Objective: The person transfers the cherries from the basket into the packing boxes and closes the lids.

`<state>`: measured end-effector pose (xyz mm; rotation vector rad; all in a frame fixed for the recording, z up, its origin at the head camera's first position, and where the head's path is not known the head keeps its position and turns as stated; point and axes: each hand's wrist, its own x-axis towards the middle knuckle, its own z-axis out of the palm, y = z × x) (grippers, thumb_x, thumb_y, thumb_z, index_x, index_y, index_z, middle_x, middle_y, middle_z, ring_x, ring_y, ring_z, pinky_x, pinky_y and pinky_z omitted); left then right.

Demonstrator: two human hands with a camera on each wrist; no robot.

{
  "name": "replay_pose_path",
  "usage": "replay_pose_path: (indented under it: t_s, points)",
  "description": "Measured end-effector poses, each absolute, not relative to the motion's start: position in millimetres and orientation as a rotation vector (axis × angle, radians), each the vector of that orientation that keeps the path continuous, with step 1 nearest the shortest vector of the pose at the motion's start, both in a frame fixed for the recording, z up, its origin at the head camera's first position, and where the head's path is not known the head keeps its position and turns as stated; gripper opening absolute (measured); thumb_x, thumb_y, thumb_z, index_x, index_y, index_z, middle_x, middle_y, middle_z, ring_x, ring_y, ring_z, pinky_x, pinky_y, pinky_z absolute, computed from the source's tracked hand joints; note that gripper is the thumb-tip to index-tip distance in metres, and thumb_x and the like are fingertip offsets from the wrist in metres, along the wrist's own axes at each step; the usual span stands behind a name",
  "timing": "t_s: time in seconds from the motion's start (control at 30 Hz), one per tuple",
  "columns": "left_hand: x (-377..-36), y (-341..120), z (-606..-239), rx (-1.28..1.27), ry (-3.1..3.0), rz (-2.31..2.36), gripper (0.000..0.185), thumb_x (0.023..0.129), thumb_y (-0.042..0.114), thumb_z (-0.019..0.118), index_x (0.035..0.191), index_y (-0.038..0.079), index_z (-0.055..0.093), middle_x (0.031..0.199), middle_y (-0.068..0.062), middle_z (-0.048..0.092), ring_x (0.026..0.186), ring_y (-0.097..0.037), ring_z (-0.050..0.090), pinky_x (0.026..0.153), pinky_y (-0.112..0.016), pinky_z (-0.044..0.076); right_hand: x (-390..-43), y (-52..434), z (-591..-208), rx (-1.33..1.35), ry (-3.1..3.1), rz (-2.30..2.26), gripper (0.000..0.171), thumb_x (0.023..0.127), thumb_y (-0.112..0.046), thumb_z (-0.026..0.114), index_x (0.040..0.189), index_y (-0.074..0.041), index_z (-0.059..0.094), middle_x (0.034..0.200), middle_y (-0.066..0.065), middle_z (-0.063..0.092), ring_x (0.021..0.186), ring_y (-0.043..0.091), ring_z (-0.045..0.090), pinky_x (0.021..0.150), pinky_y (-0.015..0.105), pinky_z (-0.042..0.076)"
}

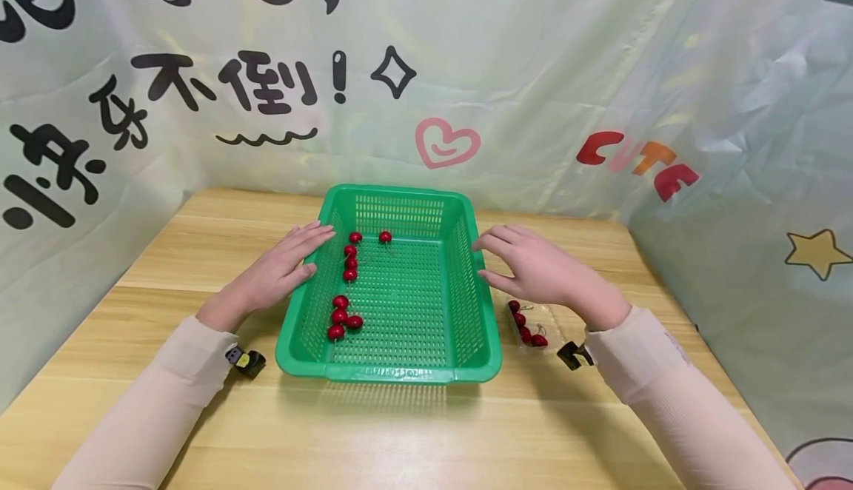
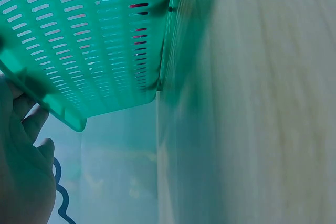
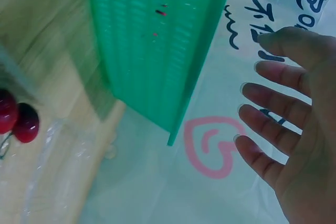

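Observation:
A green plastic basket [image 1: 393, 373] with slotted walls stands on the table, with several red cherries [image 1: 349, 263] lying along its left side inside. At the basket's left rim is my left hand [image 1: 278, 268]; its fingertips [image 2: 38, 120] reach the rim in the left wrist view, the fingers fairly straight. My right hand [image 1: 533, 264] hovers by the right rim, fingers spread and loosely bent, holding nothing. In the right wrist view a gap shows between its fingers [image 3: 278, 98] and the basket wall [image 3: 152, 61]. Below that hand sits a clear plastic box [image 1: 556, 321] with several cherries [image 1: 525, 334].
The wooden table [image 1: 373, 445] ends at a printed cloth backdrop [image 1: 533, 68] at the back and both sides. Small black devices [image 1: 246, 363] hang at the wrists below the beige sleeves [image 1: 160, 401].

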<state>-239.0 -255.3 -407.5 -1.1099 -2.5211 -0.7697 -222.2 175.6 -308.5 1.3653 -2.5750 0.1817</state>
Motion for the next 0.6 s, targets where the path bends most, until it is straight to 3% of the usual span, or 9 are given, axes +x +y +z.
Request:
replay_pose_path:
  t_s: [0.6]
  points:
    - [-237,-255,-406,-1.104,-2.524,-0.773,0.052,0.102,0.018,0.047,0.150,0.002,0.036,0.155,-0.016,0.034,0.144,-0.041,0.020,0.117,-0.055,0.008,-235,111,-288,1.444,-2.502,0.193,0.046,0.097,-0.040,0.058,0.132,-0.010,0.056,0.130,0.005,0.056,0.124,0.026,0.047,0.104,0.047,0.036]
